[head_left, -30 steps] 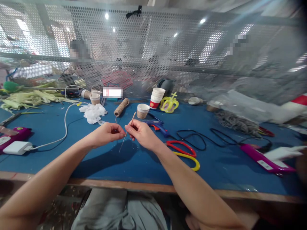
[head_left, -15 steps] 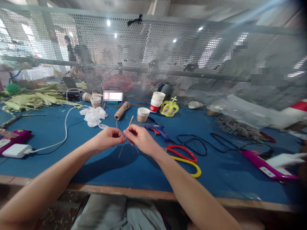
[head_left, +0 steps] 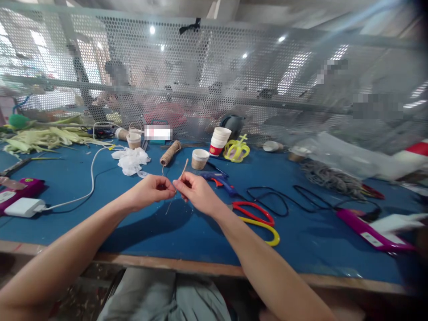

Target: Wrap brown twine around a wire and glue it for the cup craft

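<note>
My left hand and my right hand meet over the middle of the table, both closed in a pinch. From between my right thumb and fingers a thin tan stick, apparently wound with twine, points up. A fine wire-like end hangs below the fingertips. Twine runs from a spool of jute twine down behind my left hand, whose fingertips press where the strand meets the stick. The exact contact is hidden by the fingers. Just beyond my right hand lies a blue glue gun.
Red-and-yellow-handled scissors lie right of my forearm. A twine-wrapped cup, stacked paper cups and a yellow crown-shaped frame stand behind. White crumpled material sits left. Power strips and cables flank both sides; a perforated screen stands behind.
The stick's upper end has risen slightly between my fingers. Both hands otherwise keep nearly the same place. Beyond the screen, a person has shifted a little.
</note>
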`<state>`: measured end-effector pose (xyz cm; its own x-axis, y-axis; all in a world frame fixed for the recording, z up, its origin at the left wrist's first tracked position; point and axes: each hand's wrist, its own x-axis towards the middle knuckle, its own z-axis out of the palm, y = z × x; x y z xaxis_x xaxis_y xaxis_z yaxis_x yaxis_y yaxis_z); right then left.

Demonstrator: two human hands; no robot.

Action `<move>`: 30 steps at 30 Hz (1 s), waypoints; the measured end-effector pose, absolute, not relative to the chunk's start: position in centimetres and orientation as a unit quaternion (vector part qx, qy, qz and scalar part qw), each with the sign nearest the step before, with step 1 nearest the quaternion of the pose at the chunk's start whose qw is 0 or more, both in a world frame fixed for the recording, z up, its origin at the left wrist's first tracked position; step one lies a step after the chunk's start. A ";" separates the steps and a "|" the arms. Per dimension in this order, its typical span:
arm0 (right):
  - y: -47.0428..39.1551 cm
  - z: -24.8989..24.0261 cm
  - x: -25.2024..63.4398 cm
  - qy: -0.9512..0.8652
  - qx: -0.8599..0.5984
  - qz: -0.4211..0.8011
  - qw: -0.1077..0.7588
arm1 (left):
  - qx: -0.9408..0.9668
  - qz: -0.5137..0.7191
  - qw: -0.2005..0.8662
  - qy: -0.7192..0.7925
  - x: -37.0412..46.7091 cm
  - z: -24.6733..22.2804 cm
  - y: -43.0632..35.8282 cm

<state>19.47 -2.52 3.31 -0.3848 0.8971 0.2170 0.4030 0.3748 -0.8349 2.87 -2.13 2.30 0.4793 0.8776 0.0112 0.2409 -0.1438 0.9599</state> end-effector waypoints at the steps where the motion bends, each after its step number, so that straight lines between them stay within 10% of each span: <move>1: -2.5 3.3 19.4 -0.754 -0.436 0.346 0.349 | 0.689 0.312 0.512 0.406 2.9 2.2 -2.1; 30: -1.9 2.8 19.8 -0.715 -0.359 0.490 0.346 | 0.661 0.289 0.576 0.383 3.2 2.1 -2.2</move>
<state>19.78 -1.91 2.79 -0.5020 0.8529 0.1432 0.1736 0.2616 -0.9494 3.19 -2.17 2.06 0.5390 0.8402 -0.0599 0.1741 -0.0415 0.9839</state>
